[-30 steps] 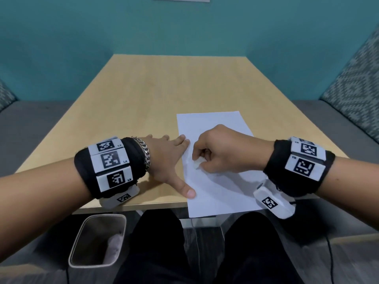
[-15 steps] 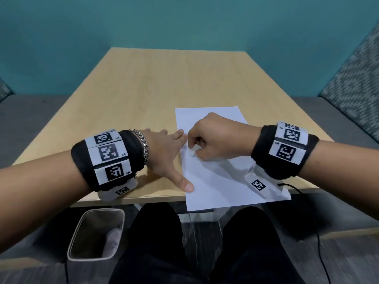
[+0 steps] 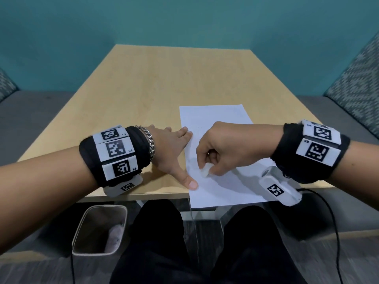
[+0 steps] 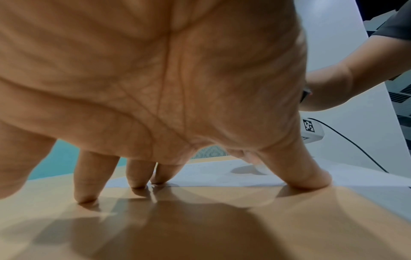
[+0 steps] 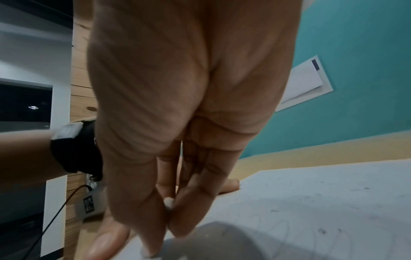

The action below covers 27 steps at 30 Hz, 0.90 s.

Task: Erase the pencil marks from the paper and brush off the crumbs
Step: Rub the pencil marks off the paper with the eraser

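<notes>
A white sheet of paper (image 3: 217, 128) lies on the wooden table (image 3: 164, 83), its near end hanging over the table's front edge. My right hand (image 3: 223, 146) pinches a small white eraser (image 3: 205, 170) and holds it down on the sheet's left part. In the right wrist view the eraser (image 5: 169, 202) shows between thumb and fingers, and faint pencil marks and dark crumbs (image 5: 322, 230) dot the paper (image 5: 311, 193). My left hand (image 3: 174, 152) lies flat and spread, fingertips (image 4: 140, 183) and thumb pressing the sheet's left edge (image 4: 211, 176).
A grey waste bin (image 3: 100, 228) stands on the floor below the table's front left. A black cable (image 3: 328, 212) runs down from the right wrist camera. Grey bench seats flank the table, with a patterned cushion (image 3: 356, 89) on the right.
The right hand with the eraser slid up the paper and back down toward the near edge. The left hand has stayed pressed on the sheet's left edge.
</notes>
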### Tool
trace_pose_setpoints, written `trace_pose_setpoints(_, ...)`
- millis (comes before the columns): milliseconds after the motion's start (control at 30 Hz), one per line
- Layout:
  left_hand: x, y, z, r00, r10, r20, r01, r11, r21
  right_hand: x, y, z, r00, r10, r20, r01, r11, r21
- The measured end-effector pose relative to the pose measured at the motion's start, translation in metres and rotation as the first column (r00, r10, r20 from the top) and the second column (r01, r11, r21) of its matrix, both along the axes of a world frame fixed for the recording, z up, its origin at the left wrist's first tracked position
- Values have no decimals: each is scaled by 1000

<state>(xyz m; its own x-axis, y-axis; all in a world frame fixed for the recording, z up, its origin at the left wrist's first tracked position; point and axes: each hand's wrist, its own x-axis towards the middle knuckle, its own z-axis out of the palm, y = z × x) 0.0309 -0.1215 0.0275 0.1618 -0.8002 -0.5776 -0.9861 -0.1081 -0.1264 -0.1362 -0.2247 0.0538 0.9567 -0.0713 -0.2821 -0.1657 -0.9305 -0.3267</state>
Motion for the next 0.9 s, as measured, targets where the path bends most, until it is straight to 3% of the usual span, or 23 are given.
trace_pose_setpoints(233, 0, 0, 1, 1000, -6, -16, 6, 1000, -5, 7, 2, -12, 984, -58, 167, 73, 994, -85)
trace_pose_setpoints(400, -3, 0, 3, 1000, 7, 12, -7, 1000, 20, -2, 4, -1, 1000, 4, 1, -4, 1000, -19)
trace_pose_setpoints(567, -3, 1, 6, 1000, -3, -12, 3, 1000, 27, 0, 3, -10, 986, -46, 161, 64, 992, -109)
trace_pose_setpoints(733, -6, 1, 8, 1000, 1, 11, -1, 999, 43, -16, 5, -5, 999, -12, 36, 13, 999, -43)
trace_pose_setpoints(900, -5, 0, 7, 1000, 4, 5, -5, 999, 46, -20, 7, -13, 986, -41, 163, 62, 990, -127)
